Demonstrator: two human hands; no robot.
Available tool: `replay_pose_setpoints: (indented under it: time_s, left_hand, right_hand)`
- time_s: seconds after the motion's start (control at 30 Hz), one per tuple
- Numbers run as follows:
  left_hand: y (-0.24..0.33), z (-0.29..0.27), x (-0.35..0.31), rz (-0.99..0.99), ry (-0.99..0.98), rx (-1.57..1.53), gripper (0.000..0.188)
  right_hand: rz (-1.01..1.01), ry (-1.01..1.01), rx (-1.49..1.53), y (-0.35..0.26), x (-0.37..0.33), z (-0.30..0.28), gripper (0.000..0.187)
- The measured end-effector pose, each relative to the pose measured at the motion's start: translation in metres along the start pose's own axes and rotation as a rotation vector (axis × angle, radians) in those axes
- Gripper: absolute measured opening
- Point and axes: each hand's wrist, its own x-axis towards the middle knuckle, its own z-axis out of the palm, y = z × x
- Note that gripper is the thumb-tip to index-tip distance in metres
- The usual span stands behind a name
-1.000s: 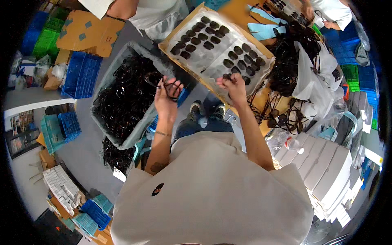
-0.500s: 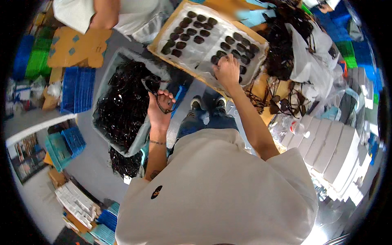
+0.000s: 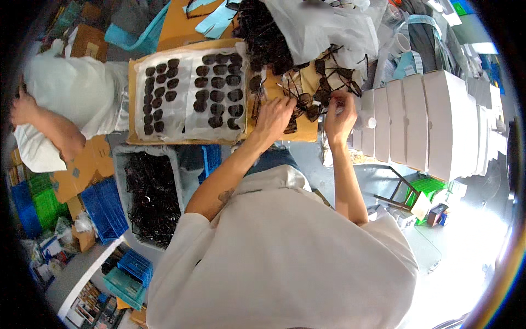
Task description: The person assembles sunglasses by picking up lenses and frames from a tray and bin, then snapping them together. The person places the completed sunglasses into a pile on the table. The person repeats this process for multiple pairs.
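Observation:
My left hand (image 3: 275,116) reaches over a heap of dark sunglasses (image 3: 312,111) at the table's near edge. Its fingers are together and bent, with the fingertips against a pair. Just to the right, my right hand (image 3: 341,118) is raised with its fingers curled in; whatever they pinch is too small to make out. Left of my hands is a shallow cardboard tray (image 3: 132,104), lined in white, with dark oval lenses (image 3: 217,82) laid out in rows in two groups. Below it stands a grey bin (image 3: 176,175) full of dark glossy eyewear parts (image 3: 150,197).
White boxes (image 3: 416,120) stand in a row at the right. Behind the sunglasses are a dark tangle of frames (image 3: 263,35) and a translucent plastic bag (image 3: 329,30). Another person's arm (image 3: 52,123) is at the far left, above blue crates (image 3: 104,208).
My view has turned right. My left hand has gone from above the bin, where it held sunglasses, to the heap. My right hand has left the lenses in the tray for the heap.

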Motion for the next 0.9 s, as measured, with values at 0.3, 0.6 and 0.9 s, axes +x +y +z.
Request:
replay_pose_setpoints:
  time_s: [0.3,0.6,0.9]
  left_hand:
    - [-0.011,0.045,-0.002,-0.039,-0.179,0.253,0.054]
    - [0.002,0.078,-0.03,0.026,-0.214,0.252,0.117]
    - [0.005,0.049,-0.013,-0.049,0.042,-0.053,0.099]
  right_hand:
    - [-0.252,-0.706,-0.816,0.049,-0.007,0.044,0.016]
    - [-0.24,-0.099,-0.373,0.062,0.118,0.014,0.015]
    - [-0.159,0.566,0.119,-0.039,0.173,-0.047,0.009]
